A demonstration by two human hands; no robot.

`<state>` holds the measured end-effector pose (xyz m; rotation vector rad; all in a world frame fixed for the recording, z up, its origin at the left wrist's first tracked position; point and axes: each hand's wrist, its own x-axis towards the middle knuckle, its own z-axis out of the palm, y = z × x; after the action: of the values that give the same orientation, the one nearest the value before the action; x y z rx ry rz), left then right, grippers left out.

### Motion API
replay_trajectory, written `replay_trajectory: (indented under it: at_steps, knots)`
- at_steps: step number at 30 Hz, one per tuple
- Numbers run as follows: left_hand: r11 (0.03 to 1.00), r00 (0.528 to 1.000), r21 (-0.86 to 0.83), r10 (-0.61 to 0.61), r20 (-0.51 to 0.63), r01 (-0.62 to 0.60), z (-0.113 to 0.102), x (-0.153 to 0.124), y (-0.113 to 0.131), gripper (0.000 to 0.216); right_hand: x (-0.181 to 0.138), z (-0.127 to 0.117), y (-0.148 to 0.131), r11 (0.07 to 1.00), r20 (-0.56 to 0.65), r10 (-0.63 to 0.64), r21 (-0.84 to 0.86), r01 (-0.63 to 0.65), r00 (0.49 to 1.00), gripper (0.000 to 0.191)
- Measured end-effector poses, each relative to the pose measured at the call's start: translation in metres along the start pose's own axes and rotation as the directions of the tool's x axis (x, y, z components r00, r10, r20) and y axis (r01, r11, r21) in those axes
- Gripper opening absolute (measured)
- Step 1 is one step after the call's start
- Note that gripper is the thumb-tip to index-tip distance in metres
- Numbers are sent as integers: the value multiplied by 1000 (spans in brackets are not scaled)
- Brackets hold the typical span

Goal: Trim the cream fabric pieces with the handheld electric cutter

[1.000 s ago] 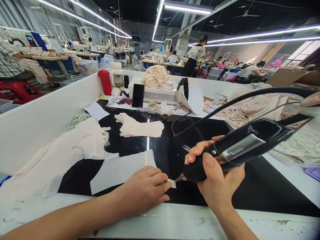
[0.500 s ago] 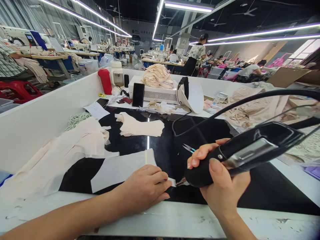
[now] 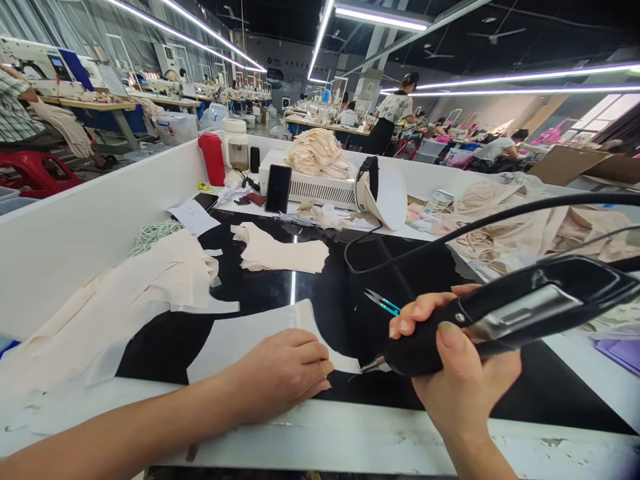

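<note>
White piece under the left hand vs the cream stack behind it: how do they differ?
Colour: the white piece is cool and pale, the cream stack warmer.
Layers: the cream stack shows layered edges; the white piece looks thin and flat.
Contact: the left hand rests on the white piece; no hand touches the cream stack.
Shared: both lie on the black surface.

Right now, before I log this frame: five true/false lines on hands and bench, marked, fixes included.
1. The right hand holds a black tool. True.
2. The left hand is raised well above the white piece. False: it rests on it.
3. The metal tip is at the white piece's narrow end. True.
4. The teal snips stand in a red cup. False: they lie on the black surface.
5. The phone stands left of the visor. True.
</note>
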<state>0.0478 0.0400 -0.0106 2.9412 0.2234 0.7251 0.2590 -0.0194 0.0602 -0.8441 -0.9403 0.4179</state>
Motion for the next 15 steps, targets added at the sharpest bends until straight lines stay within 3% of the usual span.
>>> replay_trajectory:
  at_steps: [9, 15]
  knots:
    - [1000, 1000, 17, 16, 8, -16, -2, 4, 0, 11, 5, 2, -3, 1000, -33, 27, -3, -27, 999, 44]
    - [998, 999, 43, 47, -26, -46, 4, 4, -2, 12, 11, 18, 0, 1000, -57, -7, 21, 8, 998, 42]
